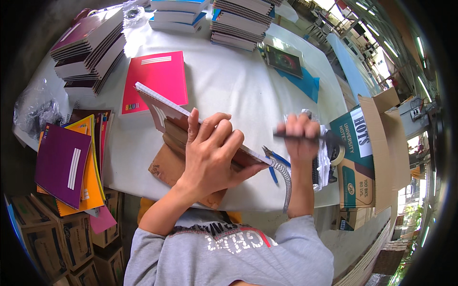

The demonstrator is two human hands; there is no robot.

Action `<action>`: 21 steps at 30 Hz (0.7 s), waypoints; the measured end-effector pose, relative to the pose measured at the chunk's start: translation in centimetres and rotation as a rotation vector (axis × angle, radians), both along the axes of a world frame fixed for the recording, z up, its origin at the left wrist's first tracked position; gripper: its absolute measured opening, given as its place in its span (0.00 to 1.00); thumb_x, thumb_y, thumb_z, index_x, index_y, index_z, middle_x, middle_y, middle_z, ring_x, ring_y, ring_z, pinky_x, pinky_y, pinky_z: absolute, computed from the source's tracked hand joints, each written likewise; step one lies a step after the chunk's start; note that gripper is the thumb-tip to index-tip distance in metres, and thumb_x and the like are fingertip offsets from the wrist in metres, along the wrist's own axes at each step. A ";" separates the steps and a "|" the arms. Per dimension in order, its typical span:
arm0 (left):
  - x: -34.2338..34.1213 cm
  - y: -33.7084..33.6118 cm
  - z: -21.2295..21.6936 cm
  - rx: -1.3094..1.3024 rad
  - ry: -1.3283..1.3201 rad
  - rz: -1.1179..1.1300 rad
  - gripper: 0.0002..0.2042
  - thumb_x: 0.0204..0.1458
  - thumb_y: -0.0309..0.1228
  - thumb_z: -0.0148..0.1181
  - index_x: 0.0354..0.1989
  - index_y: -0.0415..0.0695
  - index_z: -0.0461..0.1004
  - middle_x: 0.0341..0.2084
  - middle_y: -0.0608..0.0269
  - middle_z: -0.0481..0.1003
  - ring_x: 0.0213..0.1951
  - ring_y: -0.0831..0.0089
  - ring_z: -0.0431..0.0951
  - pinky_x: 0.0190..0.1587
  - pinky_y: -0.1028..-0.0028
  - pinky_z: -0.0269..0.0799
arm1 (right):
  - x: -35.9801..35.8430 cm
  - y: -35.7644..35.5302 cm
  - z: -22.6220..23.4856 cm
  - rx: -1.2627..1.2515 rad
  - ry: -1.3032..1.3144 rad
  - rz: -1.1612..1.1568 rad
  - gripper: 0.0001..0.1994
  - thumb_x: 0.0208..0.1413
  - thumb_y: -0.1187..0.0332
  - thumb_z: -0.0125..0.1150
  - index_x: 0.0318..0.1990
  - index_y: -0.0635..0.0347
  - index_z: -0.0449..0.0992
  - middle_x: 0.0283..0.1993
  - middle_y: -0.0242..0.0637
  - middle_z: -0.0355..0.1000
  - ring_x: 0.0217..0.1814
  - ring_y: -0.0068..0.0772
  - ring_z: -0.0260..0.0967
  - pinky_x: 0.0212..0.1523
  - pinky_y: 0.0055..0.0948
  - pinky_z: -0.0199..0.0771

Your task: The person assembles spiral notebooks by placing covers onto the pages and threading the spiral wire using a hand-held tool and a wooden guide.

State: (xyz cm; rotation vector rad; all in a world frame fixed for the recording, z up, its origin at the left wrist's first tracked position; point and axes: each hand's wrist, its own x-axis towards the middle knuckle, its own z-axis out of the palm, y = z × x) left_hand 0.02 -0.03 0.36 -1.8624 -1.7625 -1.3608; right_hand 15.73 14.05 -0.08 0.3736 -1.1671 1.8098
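My left hand grips a maroon-covered notebook, its fingers over the page edge and thumb near the right end. The notebook stands tilted against a brown wooden block at the table's near edge. From the notebook's right end a loose wire spiral curls down beside my right forearm. My right hand, smeared by motion, is closed around a slim black rod-like tool, raised to the right of the notebook. Cutting pliers with blue handles lie on the table between the hands.
A pink notebook lies beyond the block. Notebook stacks stand at the back left and back centre. Colored covers overhang the left edge. An open carton, a tape roll and a dark notebook sit right.
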 end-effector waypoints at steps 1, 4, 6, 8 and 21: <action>0.2 0.2 -0.2 0.009 0.001 0.000 0.24 0.30 0.52 0.68 0.23 0.44 0.69 0.28 0.61 0.67 0.47 0.64 0.68 0.63 0.51 0.34 | 0.6 -0.5 0.1 0.306 -0.128 -0.008 0.06 0.48 0.70 0.62 0.28 0.64 0.76 0.30 0.43 0.72 0.32 0.35 0.70 0.40 0.35 0.74; 0.4 0.3 0.2 0.000 -0.004 -0.035 0.23 0.30 0.51 0.68 0.23 0.44 0.69 0.29 0.61 0.67 0.47 0.64 0.68 0.63 0.52 0.33 | 2.5 -1.1 0.1 0.593 -0.661 -0.311 0.06 0.47 0.74 0.62 0.33 0.64 0.78 0.33 0.41 0.73 0.32 0.32 0.70 0.38 0.32 0.74; 0.5 0.4 0.3 -0.001 -0.004 -0.019 0.23 0.30 0.50 0.69 0.23 0.44 0.69 0.30 0.61 0.67 0.47 0.64 0.68 0.63 0.52 0.32 | 3.1 -0.5 -0.8 0.521 -0.592 -0.452 0.05 0.46 0.75 0.63 0.31 0.63 0.78 0.30 0.41 0.72 0.31 0.30 0.70 0.37 0.32 0.75; 0.2 0.3 0.2 -0.015 0.003 -0.018 0.23 0.30 0.51 0.69 0.23 0.44 0.69 0.30 0.61 0.67 0.47 0.64 0.68 0.63 0.52 0.32 | 2.5 -1.5 0.2 0.147 -0.073 -0.149 0.03 0.46 0.74 0.64 0.28 0.62 0.78 0.27 0.41 0.71 0.29 0.31 0.69 0.37 0.34 0.76; 0.6 0.7 0.1 0.041 -0.038 0.002 0.18 0.29 0.47 0.69 0.21 0.50 0.71 0.27 0.64 0.64 0.45 0.65 0.67 0.63 0.51 0.34 | 2.5 -5.9 2.8 0.206 -0.723 -0.317 0.18 0.38 0.83 0.66 0.41 0.65 0.73 0.42 0.41 0.66 0.46 0.29 0.68 0.44 0.22 0.71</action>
